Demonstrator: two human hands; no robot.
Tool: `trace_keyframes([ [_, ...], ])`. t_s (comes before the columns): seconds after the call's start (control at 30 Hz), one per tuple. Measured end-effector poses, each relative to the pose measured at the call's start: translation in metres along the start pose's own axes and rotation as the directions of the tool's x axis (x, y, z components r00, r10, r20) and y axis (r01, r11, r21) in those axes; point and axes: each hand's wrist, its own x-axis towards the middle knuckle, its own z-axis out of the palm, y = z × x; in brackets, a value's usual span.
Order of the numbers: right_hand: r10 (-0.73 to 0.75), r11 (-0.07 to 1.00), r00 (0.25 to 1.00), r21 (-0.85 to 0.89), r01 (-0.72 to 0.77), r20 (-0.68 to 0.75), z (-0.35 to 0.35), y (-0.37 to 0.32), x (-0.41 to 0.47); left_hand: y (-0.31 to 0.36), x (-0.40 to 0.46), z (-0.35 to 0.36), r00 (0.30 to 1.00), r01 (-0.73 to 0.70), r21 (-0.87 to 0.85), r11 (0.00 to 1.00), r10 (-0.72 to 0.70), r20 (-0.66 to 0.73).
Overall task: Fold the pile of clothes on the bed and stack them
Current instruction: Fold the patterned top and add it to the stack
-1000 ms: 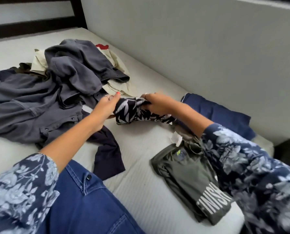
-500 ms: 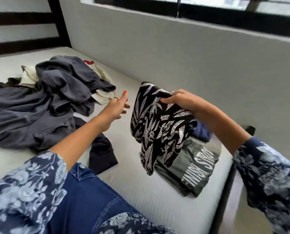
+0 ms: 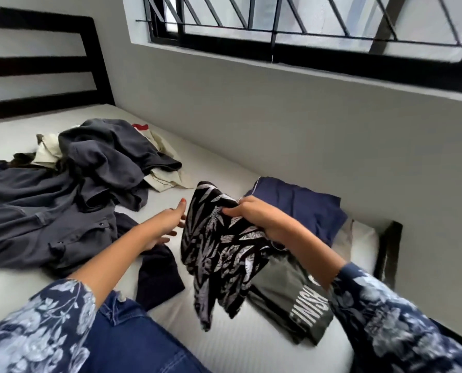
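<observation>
Since half a second back, the right hand (image 3: 262,220) has dropped a little with the black-and-white leaf-print garment (image 3: 219,249), and the left hand (image 3: 165,227) has closed in until its fingers sit just beside the cloth's left edge. Her right grip is pinched on the upper edge of the print, thumb and fingers bunched on a fold, so the rest of the piece hangs loose below it, its lower end dangling over the white mattress (image 3: 238,343). Her left grip is spread, fingers apart, holding nothing (whether a fingertip actually touches the fabric I cannot tell).

Just below and to the right of the pinching grip lies a folded olive-grey shirt (image 3: 291,297) with white lettering, partly hidden by the hanging cloth and her forearm. Beyond that grip, toward the wall, rests a folded navy garment (image 3: 308,208). Off to the left of the open hand sprawls the unfolded pile of clothes (image 3: 71,189): dark grey pieces over a cream one, with a bit of red at the far side. Under her left forearm a dark navy piece (image 3: 157,275) lies flat on the bed, near her denim-clad knee (image 3: 133,343).
</observation>
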Motion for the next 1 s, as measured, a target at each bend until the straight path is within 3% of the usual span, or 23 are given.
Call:
trace_keyframes([
  [0.13,0.016,0.996,0.999,0.091,-0.019,0.034,0.009,-0.007,0.035,-0.004,0.026,-0.015,0.998,0.028,-0.021,0.999,-0.029,-0.049],
  [0.23,0.017,0.998,1.000,0.062,-0.017,0.006,-0.009,-0.018,0.055,0.002,0.044,-0.023,0.993,0.020,-0.039,0.999,-0.025,-0.114],
  [0.47,-0.217,0.907,0.940,-0.410,0.094,-0.264,-0.143,-0.072,0.075,0.036,0.082,-0.016,0.988,-0.090,-0.085,0.992,0.078,-0.134],
  [0.53,-0.294,0.810,0.907,-0.583,0.069,-0.302,-0.175,-0.086,0.072,0.059,0.088,-0.005,0.981,-0.153,-0.076,0.985,0.142,-0.132],
  [0.67,-0.410,0.496,0.852,-0.864,-0.090,-0.325,-0.196,-0.069,0.076,0.096,0.095,0.032,0.958,-0.271,0.011,0.963,0.271,-0.093],
  [0.77,-0.314,0.353,0.907,-0.921,-0.163,-0.281,-0.170,0.004,0.081,0.099,0.092,0.061,0.960,-0.277,0.065,0.959,0.280,-0.029],
  [0.83,-0.092,0.306,0.979,-0.941,-0.146,-0.182,-0.138,0.064,0.080,0.090,0.086,0.076,0.963,-0.268,0.097,0.958,0.267,0.025],
  [0.9,0.071,0.234,0.989,-0.962,-0.140,-0.126,-0.114,0.108,0.077,0.074,0.081,0.084,0.973,-0.232,0.150,0.961,0.226,0.056],
  [1.0,-0.013,0.251,0.986,-0.955,-0.158,-0.167,-0.114,0.116,0.083,0.053,0.079,0.077,0.985,-0.172,0.209,0.963,0.164,0.052],
])
